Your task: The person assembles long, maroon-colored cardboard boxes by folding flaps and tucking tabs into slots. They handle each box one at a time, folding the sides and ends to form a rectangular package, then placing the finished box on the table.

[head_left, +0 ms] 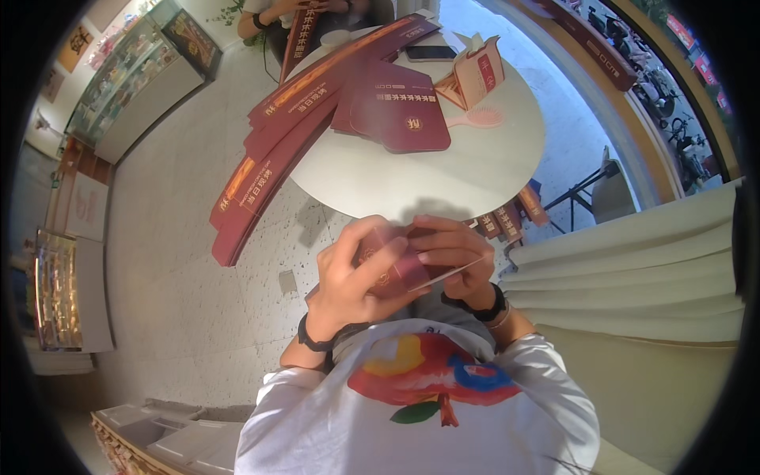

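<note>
Close to my body, in front of the table's near edge, both hands grip a maroon cardboard piece (410,273) that is bent or folded, with a pale edge showing on its right. My left hand (354,269) wraps its left side, the fingers lying across the front. On the other side my right hand (457,255) has its fingers curled over the top. Part of the piece is hidden by the fingers. Beyond lie flat maroon cardboard sheets (404,111) and long maroon strips (273,170), the strips overhanging the table's left edge.
The round white table (372,178) also bears a pink hairbrush (479,117), a phone (431,53) and a white-and-red paper package (479,75). Folded maroon cartons (505,222) sit below its right edge. Across it, another person's hands (289,8) hold a maroon strip. A curtain (625,269) hangs right.
</note>
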`<state>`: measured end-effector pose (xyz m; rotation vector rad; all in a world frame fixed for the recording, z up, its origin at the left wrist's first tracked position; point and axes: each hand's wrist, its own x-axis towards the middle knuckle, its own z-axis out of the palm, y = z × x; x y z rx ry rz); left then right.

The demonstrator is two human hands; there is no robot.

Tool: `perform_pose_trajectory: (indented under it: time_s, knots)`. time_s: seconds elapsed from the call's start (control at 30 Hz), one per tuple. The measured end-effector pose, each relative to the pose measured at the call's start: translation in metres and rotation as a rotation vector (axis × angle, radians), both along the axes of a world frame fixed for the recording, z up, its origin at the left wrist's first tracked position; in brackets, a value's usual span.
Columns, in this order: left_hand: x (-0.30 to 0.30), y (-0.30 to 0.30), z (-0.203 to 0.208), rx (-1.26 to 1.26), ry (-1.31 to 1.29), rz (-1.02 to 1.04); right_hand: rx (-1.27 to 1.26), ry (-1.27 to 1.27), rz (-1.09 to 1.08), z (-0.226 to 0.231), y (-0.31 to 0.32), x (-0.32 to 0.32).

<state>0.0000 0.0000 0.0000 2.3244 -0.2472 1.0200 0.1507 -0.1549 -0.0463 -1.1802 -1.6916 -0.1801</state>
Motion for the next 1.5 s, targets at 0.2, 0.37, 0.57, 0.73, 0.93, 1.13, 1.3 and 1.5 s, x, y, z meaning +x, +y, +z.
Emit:
perform_pose_trajectory:
  time_s: [0.2, 0.37, 0.57, 0.73, 0.93, 1.13, 1.3, 1.5]
  knots:
    - [0.009, -0.006, 0.004, 0.072, -0.065, 0.076, 0.212, 0.633, -0.082, 0.012, 0.002, -0.035]
    - [0.009, -0.014, 0.0, 0.161, -0.12, 0.127, 0.061, 0.966, 0.124, 0.042, -0.019, -0.034]
    - [0.016, -0.023, -0.018, 0.155, -0.192, 0.101, 0.008, 0.807, -0.119, 0.057, -0.016, -0.031]
    - [0.017, -0.037, -0.019, 0.041, -0.123, 0.102, -0.042, 0.611, -0.234, 0.053, -0.023, -0.024]
    - [0.016, -0.044, -0.022, -0.04, -0.151, 0.103, 0.007, 0.473, -0.389, 0.051, -0.016, -0.03]
    - [0.019, -0.042, -0.034, -0.097, -0.261, 0.009, 0.082, 0.376, -0.324, 0.041, -0.02, -0.023]
    - [0.02, -0.043, -0.037, -0.158, -0.261, -0.045, 0.0, 0.382, -0.289, 0.045, -0.021, -0.023]
    - [0.013, -0.041, -0.036, -0.222, -0.123, -0.042, -0.128, 0.524, -0.168, 0.052, -0.02, -0.021]
